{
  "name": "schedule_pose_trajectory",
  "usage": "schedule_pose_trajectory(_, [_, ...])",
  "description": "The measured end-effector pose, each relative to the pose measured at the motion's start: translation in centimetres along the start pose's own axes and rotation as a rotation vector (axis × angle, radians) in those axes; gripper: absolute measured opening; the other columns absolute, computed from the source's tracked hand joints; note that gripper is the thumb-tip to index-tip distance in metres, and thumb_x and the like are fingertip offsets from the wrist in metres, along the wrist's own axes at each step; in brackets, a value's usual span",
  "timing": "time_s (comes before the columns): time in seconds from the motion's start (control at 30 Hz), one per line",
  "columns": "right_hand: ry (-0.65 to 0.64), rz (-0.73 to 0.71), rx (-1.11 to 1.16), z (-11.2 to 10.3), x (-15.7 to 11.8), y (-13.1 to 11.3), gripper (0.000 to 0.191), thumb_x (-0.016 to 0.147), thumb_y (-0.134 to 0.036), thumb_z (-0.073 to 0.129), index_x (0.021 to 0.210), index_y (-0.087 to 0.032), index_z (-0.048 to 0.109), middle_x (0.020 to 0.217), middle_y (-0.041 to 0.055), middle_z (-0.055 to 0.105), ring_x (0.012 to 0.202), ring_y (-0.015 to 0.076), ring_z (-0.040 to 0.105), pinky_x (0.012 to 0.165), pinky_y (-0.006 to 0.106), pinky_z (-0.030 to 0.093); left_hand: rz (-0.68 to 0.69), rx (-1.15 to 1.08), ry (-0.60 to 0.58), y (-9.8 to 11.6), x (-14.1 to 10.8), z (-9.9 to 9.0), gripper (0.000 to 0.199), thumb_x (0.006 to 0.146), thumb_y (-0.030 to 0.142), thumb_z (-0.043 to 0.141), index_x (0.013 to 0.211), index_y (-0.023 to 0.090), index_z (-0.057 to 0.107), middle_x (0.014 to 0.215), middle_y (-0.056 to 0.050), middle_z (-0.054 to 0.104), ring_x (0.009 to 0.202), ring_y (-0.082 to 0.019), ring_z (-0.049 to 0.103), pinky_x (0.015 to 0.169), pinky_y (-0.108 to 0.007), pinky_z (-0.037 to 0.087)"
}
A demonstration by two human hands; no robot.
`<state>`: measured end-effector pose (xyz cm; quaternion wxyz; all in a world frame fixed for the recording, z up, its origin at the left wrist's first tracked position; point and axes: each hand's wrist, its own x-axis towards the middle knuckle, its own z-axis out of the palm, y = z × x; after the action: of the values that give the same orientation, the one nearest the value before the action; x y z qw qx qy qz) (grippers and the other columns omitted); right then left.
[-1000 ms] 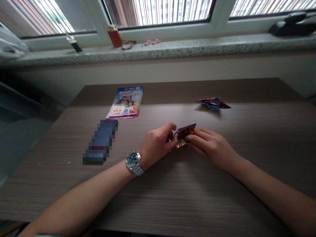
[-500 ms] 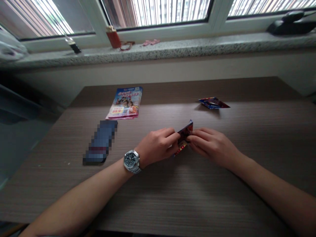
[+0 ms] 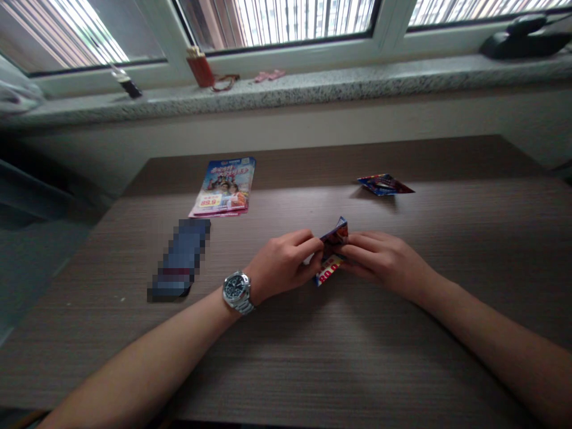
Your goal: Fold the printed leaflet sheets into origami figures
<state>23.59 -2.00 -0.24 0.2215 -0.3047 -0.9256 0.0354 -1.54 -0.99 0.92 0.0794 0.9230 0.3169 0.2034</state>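
Between my two hands, just above the wooden table (image 3: 286,345), is a small folded paper flyer (image 3: 335,235) with a dark picture side and a flap printed in red and yellow. My left hand (image 3: 290,257), with a steel watch (image 3: 236,290) on its wrist, pinches the flyer's left edge between thumb and fingers. From the other side, my right hand (image 3: 382,260) grips its right edge, the fingertips partly hidden behind the paper. Beyond the right hand lies a folded paper piece (image 3: 385,185), pointed at both ends.
At the back left rests a stack of printed flyers (image 3: 226,186). A pixelated dark phone-like object (image 3: 181,259) lies in front of it. Along the stone windowsill (image 3: 313,86) are a red case (image 3: 201,68), a small dark-based bottle (image 3: 127,82) and a black device (image 3: 525,39).
The folded flyer's lower flap has opened outward, showing more of its red and yellow print. Both hands keep hold of it in nearly the same place. The view has shifted slightly.
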Motion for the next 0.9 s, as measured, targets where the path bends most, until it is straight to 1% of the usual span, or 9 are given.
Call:
schedule_pose_trajectory(0.1, [0.013,-0.018,0.014,0.1,-0.3,0.3,0.019,0.099,-0.027,0.057,0.114,-0.02,0.066,0.113,0.0106,0.073,0.102,0.0242,0.069,0.088,0.037,0.056,0.053,-0.031,-0.017,-0.3,0.0,-0.3,0.019,0.098,0.023,0.049,0.11,0.019,0.063,0.117,-0.01,0.063,0.095,-0.018,0.064,0.082,-0.03,0.054])
schedule_pose_trajectory(0.17, [0.022,-0.025,0.032,0.2,-0.5,0.4,0.02,0.099,-0.026,0.057,0.116,-0.02,0.066,0.116,0.0104,0.072,0.104,0.0235,0.069,0.089,0.036,0.057,0.087,-0.051,-0.039,-0.4,0.0,-0.3,0.023,0.096,0.023,0.049,0.115,0.018,0.061,0.124,-0.011,0.062,0.103,-0.02,0.064,0.089,-0.032,0.054])
schedule_pose_trajectory(0.27, [0.02,-0.021,0.06,0.2,-0.7,0.6,0.023,0.099,-0.025,0.058,0.12,-0.022,0.065,0.12,0.0102,0.072,0.106,0.0239,0.07,0.09,0.036,0.057,0.107,-0.042,-0.064,-0.7,-0.1,-0.4,0.024,0.095,0.022,0.048,0.113,0.016,0.062,0.112,-0.009,0.066,0.094,-0.021,0.064,0.084,-0.032,0.055])
schedule_pose_trajectory(0.33, [0.013,-0.007,0.076,0.1,-0.8,0.7,0.025,0.099,-0.024,0.057,0.122,-0.022,0.066,0.121,0.0106,0.072,0.106,0.0246,0.07,0.091,0.038,0.058,0.111,-0.02,-0.066,-0.9,-0.2,-0.3,0.024,0.092,0.02,0.049,0.111,0.016,0.063,0.107,-0.009,0.068,0.091,-0.02,0.064,0.082,-0.032,0.055])
schedule_pose_trajectory(0.57, [0.013,0.012,0.117,-0.1,-0.9,1.0,0.029,0.098,-0.02,0.058,0.126,-0.022,0.065,0.125,0.0106,0.071,0.109,0.0244,0.07,0.092,0.037,0.059,0.12,-0.01,-0.076,-1.3,-0.3,-0.1,0.027,0.088,0.015,0.054,0.113,0.017,0.062,0.109,-0.008,0.068,0.094,-0.02,0.065,0.084,-0.031,0.054])
schedule_pose_trajectory(0.63, [0.024,0.015,0.124,-0.1,-1.0,1.1,0.03,0.097,-0.02,0.059,0.126,-0.023,0.065,0.125,0.0103,0.071,0.11,0.0245,0.07,0.092,0.037,0.059,0.129,0.014,-0.07,-1.5,-0.4,0.0,0.024,0.09,0.018,0.055,0.113,0.017,0.062,0.108,-0.008,0.068,0.094,-0.02,0.065,0.084,-0.031,0.054])
schedule_pose_trajectory(0.73, [0.028,0.026,0.125,-0.1,-1.0,1.1,0.03,0.097,-0.02,0.059,0.126,-0.023,0.066,0.126,0.0099,0.071,0.111,0.0242,0.07,0.094,0.036,0.059,0.141,0.047,-0.049,-1.8,-0.4,0.3,0.017,0.098,0.025,0.055,0.112,0.018,0.062,0.107,-0.007,0.069,0.093,-0.018,0.066,0.083,-0.029,0.054])
schedule_pose_trajectory(0.8, [0.022,0.03,0.123,-0.1,-1.1,1.1,0.03,0.098,-0.02,0.058,0.127,-0.023,0.065,0.126,0.0098,0.071,0.11,0.0238,0.07,0.094,0.036,0.058,0.139,0.044,-0.04,-2.0,-0.5,0.4,0.017,0.101,0.028,0.053,0.111,0.017,0.062,0.106,-0.006,0.07,0.091,-0.017,0.067,0.08,-0.027,0.054])
schedule_pose_trajectory(0.9, [0.013,0.025,0.113,-0.1,-1.1,1.1,0.029,0.098,-0.02,0.057,0.126,-0.022,0.065,0.126,0.0102,0.071,0.11,0.0235,0.07,0.093,0.036,0.058,0.125,0.032,-0.032,-2.1,-0.6,0.4,0.018,0.102,0.029,0.051,0.109,0.017,0.063,0.104,-0.006,0.07,0.089,-0.016,0.068,0.078,-0.025,0.053])
